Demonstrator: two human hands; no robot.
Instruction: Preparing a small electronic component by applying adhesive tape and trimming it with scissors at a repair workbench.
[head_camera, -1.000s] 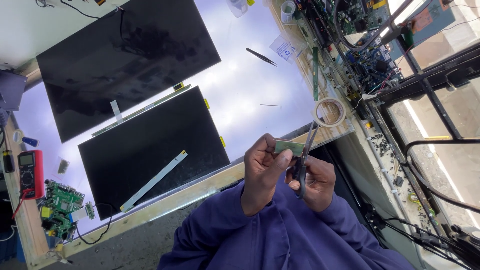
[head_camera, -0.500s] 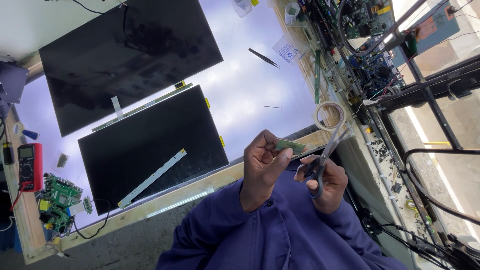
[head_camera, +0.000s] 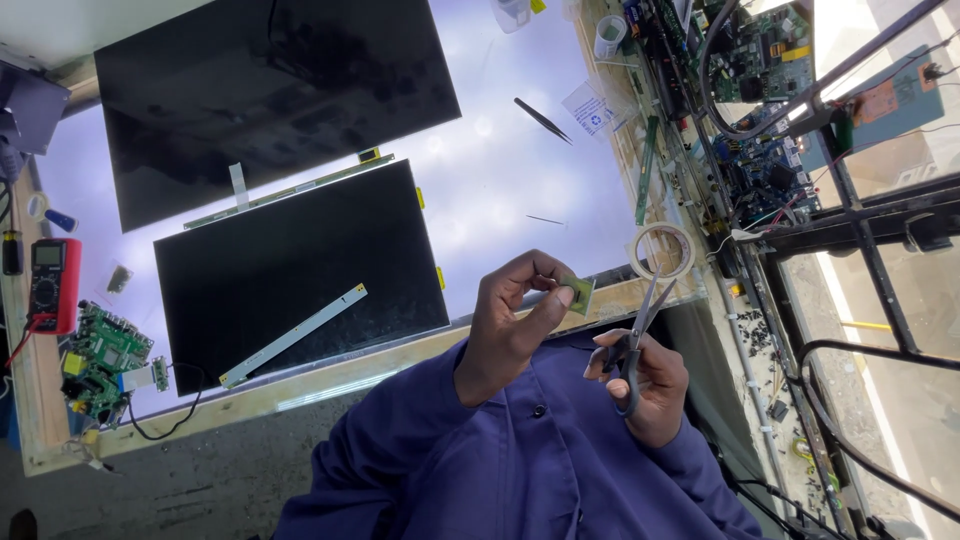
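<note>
A: In the head view, what do the hands hold?

B: The image is upside down, so I judge the sides by the arms. The left hand (head_camera: 505, 335) pinches a small green chip (head_camera: 577, 293) between thumb and fingertips, in the air over the near edge of the lit table (head_camera: 500, 170). The right hand (head_camera: 650, 385) has its fingers closed through the handles of the scissors (head_camera: 635, 335); the blades point up toward the tape roll (head_camera: 661, 251), and they look almost closed.

A: How will the chip handle?

B: I think it is very light, thin and a little flexible, so easy to bend or drop. It is better to hold it by the edges, as now, and not to press the flat face.

A: What is around?

B: Two dark panels (head_camera: 300, 270) lie on the table, and a meter (head_camera: 52, 285) at the left.
</note>
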